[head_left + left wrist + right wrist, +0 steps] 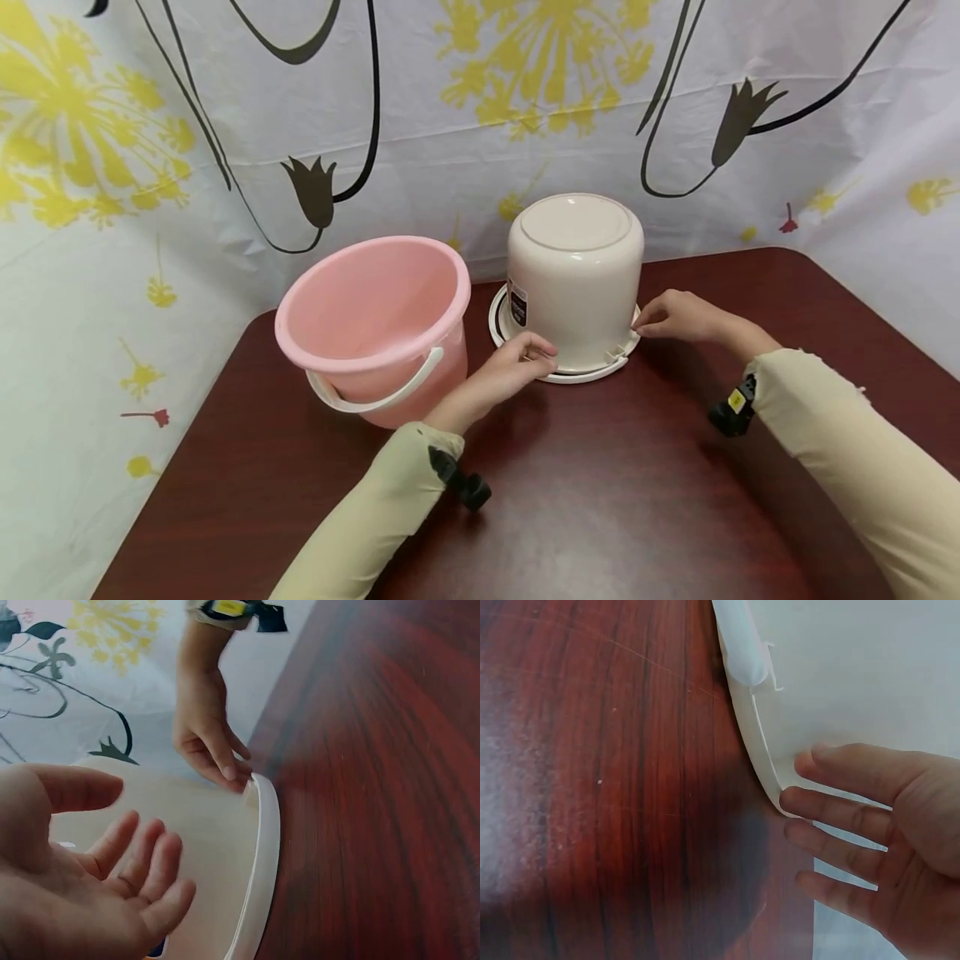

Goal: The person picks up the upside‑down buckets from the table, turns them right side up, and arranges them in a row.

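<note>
A cream bucket [573, 275] stands upside down on the table, its base facing up and its rim [577, 378] down. My left hand [517, 362] is at the near left of this bucket; in the left wrist view its fingers [161, 859] are loosely bent, with nothing between them and the thumb. On the opposite side, my right hand [682, 317] has its thumb and index fingertips right at the bucket's rim. The right wrist view shows those fingers [840, 810] nearly straight and spread. A white handle [742, 645] lies along the rim there.
An upright pink bucket [390, 400] with a white handle [397, 396] stands left of the cream one, close to my left forearm. Both are on a dark red wooden table [600, 500]. Behind hangs a white curtain [420, 108] with yellow flowers.
</note>
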Tool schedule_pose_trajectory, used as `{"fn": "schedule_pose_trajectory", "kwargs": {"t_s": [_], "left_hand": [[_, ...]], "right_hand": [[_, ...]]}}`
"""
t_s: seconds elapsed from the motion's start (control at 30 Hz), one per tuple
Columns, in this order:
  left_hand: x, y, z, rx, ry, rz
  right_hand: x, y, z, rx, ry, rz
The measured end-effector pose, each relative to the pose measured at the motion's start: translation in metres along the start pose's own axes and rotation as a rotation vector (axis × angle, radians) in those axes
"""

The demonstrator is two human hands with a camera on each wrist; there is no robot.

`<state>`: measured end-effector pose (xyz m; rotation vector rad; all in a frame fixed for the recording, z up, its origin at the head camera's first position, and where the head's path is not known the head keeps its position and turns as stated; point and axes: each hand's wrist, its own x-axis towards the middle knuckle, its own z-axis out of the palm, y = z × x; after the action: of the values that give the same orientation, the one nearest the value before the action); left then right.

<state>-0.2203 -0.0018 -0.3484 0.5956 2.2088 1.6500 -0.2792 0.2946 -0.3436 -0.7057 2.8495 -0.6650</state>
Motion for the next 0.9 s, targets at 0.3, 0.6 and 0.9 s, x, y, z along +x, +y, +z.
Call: {"fn": "schedule_pose_trajectory", "kwargs": {"t_s": [0.3,0.6,0.9], "left_hand": [[0.018,-0.010,0.002,0.624,0.031,0.133],[0.033,-0.017,-0.003,0.937,-0.011,0.126],[0.039,-0.027,-0.008,0.953,-0.084,0.124]], "right_hand": [[0.008,0.007,0.002,-0.034,-0.041,0.012],[0.017,0.019,-0.002,-0.034,-0.049,-0.059],[0.023,0.017,0.000,-0.091,-0.054,0.008]]}}
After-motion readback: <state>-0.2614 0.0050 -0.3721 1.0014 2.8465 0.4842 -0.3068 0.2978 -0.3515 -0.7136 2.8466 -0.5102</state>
